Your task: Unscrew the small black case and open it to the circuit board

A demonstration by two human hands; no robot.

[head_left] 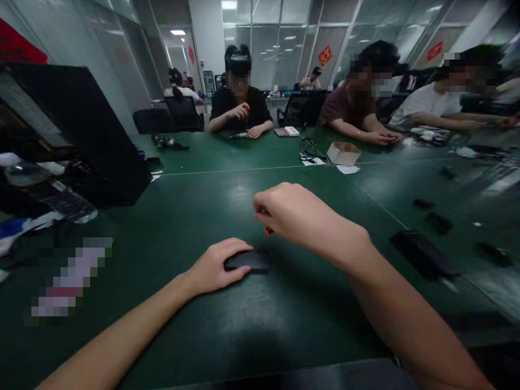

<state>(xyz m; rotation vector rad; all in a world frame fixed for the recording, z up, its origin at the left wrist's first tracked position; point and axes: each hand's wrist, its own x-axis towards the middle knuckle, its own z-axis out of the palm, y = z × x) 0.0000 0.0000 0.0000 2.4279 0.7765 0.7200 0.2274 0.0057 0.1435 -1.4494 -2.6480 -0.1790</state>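
A flat black rectangular case [257,262] lies on the green table in front of me. My left hand [221,264] grips its left end, with the thumb along the near side and the fingers along the far side. Above the case's right end, my right hand [284,208] is closed around a screwdriver [268,231]. Only the red and black lower handle and the thin shaft show below my fist. The shaft slants down to the case's far right part; whether its tip sits in a screw is too small to tell.
The green table [182,325] spreads all around. A black adapter-like block [424,257] lies at right, near small dark parts. A small open box [343,153] and cables [309,149] are farther back. A tall black panel [81,130] stands at left. Several people sit across the table.
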